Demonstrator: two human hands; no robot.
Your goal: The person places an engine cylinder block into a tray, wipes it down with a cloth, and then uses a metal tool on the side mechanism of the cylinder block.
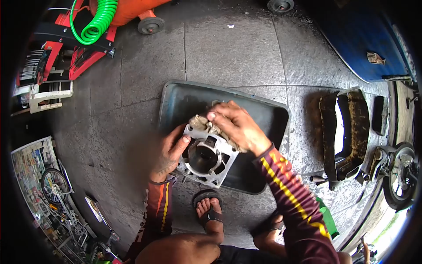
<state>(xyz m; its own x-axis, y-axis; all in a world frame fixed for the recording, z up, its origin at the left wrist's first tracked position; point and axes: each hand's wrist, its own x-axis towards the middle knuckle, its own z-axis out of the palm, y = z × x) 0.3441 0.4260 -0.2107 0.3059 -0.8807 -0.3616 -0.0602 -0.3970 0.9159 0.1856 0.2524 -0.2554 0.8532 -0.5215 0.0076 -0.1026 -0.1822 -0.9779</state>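
Note:
A silver metal engine cylinder block (201, 163), with a large round bore, is held tilted over the near side of a dark grey plastic tray (269, 110). My left hand (168, 154) is closed on the block's left edge, its thumb on the upper face and most of its fingers hidden. A crumpled beige rag (200, 122) lies against the far edge of the block. My right hand (239, 127) grips this rag and presses it there, fingers bent. Part of the rag shows below the right palm.
A dirty open casing (345, 132) stands on the tiled floor to the right, near a wheel (401, 176). Far left are a red stand (85, 61) and a green coiled hose (94, 28). My sandalled foot (210, 211) is close to the tray's near edge.

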